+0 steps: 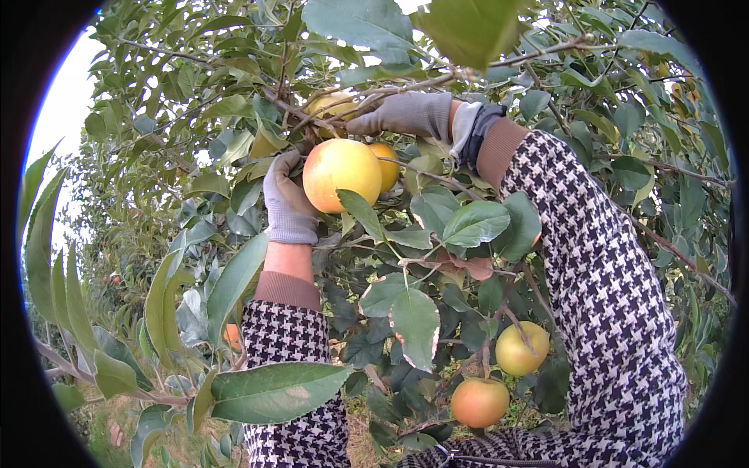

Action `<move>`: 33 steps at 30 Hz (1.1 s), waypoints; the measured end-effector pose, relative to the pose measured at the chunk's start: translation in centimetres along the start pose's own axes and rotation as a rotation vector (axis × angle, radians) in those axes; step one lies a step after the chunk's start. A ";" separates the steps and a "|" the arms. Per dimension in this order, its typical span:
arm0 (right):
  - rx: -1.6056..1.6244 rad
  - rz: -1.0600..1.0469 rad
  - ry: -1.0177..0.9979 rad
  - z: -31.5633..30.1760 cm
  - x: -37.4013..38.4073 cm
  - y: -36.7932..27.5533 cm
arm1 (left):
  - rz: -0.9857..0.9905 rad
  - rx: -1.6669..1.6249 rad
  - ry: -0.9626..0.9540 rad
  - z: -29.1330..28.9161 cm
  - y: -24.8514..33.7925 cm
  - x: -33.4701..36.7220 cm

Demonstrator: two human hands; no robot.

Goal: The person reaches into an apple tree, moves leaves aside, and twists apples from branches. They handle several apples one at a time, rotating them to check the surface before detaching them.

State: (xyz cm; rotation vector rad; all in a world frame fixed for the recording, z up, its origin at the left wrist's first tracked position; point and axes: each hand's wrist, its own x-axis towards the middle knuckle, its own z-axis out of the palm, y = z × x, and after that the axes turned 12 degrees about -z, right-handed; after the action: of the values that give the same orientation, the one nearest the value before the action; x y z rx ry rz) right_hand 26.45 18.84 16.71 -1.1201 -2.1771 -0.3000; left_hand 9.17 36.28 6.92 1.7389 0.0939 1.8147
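Observation:
My left hand (pixel 290 199), in a grey glove, is cupped against the left side of a large yellow apple (pixel 341 175) with a pinkish flush; the apple hides part of its fingers. Higher up, my right hand (pixel 406 117), also gloved in grey, reaches in from the right with its fingers together among the twigs. Those fingertips are beside another yellow apple (pixel 331 108), partly covered by a branch (pixel 390 90). Just behind the large one shows a smaller orange-yellow apple (pixel 385 165). What the right fingertips grip is hidden by twigs.
Lower right hang a yellow-green apple (pixel 522 349) and an orange-red apple (pixel 480 402). Leafy twigs cross in front of my arms, with a big leaf (pixel 281 392) over the left sleeve. A thin branch (pixel 671 246) runs behind the right sleeve. Grass (pixel 109 429) shows below left.

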 end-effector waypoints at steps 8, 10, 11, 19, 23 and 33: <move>-0.002 0.040 -0.044 -0.1 -1.4 -0.9 | -0.421 -0.430 0.357 0.7 3.7 -0.1; -0.124 0.100 -0.027 0.7 -0.1 -0.8 | -0.066 0.585 0.021 -3.5 2.6 1.6; -0.026 0.026 -0.044 1.8 1.0 -0.1 | 0.108 1.096 -0.161 -6.1 2.4 2.0; -0.164 0.037 -0.032 0.8 -0.4 0.9 | -0.180 -0.391 -0.384 -0.2 -1.2 1.0; -0.119 0.124 0.021 1.6 -1.3 -1.3 | -0.478 -1.039 -0.669 0.4 2.3 0.6; -0.245 0.049 0.077 2.0 0.1 0.1 | -0.215 -0.327 -0.291 -1.8 -6.0 4.6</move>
State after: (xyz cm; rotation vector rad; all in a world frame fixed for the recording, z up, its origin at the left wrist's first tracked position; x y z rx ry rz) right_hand 25.56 19.89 15.28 -1.2703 -2.0821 -0.5910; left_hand 9.99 43.96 7.95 1.6654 -0.1247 1.3256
